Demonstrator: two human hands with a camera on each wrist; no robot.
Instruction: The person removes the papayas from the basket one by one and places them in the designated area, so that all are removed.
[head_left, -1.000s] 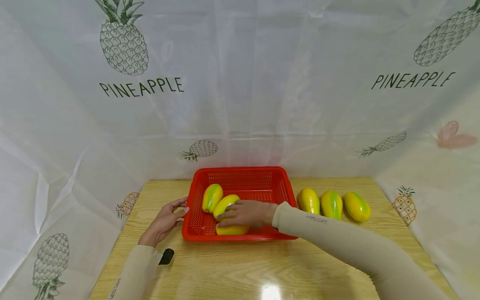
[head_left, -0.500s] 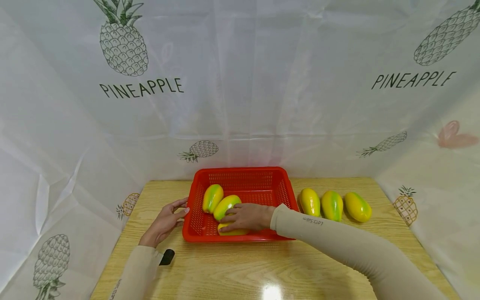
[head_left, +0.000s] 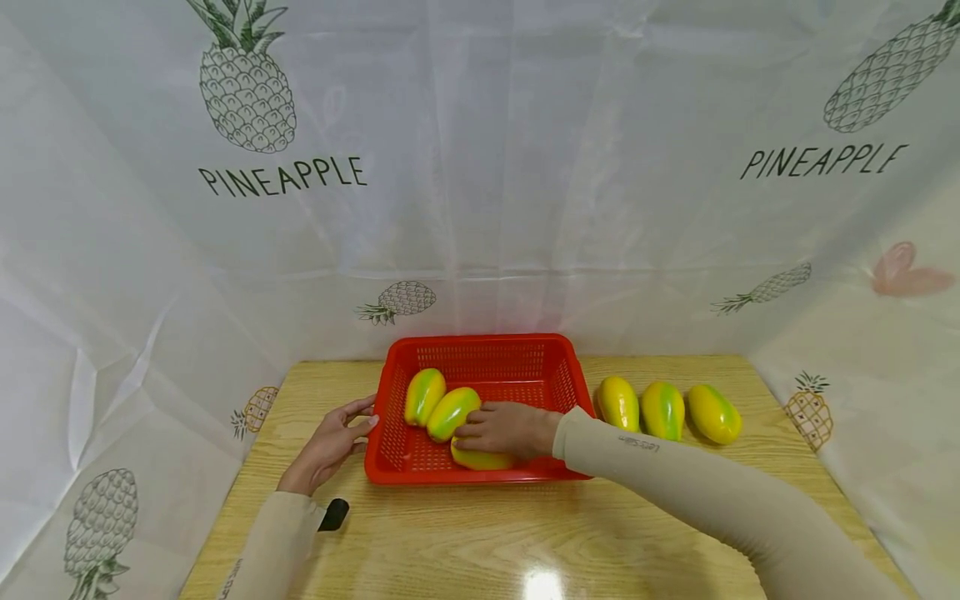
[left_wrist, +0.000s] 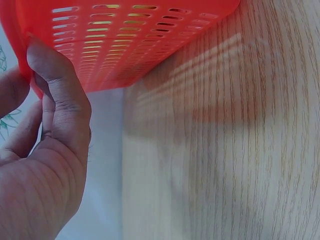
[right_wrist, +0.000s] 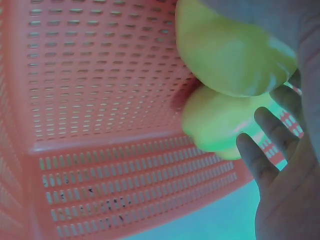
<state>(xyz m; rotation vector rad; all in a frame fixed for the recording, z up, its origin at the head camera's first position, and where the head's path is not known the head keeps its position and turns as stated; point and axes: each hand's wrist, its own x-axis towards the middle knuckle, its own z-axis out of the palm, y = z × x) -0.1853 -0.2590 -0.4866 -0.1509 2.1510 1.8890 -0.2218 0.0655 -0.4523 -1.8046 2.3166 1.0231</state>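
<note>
over the last half second the near mango [head_left: 483, 459], at six o'clock in the red basket [head_left: 480, 339], has slid a little toward three o'clock along with the right hand [head_left: 506, 429], giving a fuller view of the middle mango [head_left: 453, 414], which lies toward nine o'clock, just beside the outer mango [head_left: 425, 397]. the right hand's fingers are spread and lie over the near mango, not wrapped round it as far as shows; its thumb is hidden, so i cannot tell where that presses. the left hand [head_left: 330, 446], unmoved, pinches the rim of the red basket at nine o'clock. three loose mangoes [head_left: 663, 410] stay in a row on the worktop [head_left: 450, 542], outside at three o'clock. i judge this a small adjustment of how the near mango lies, not a lift.
</note>
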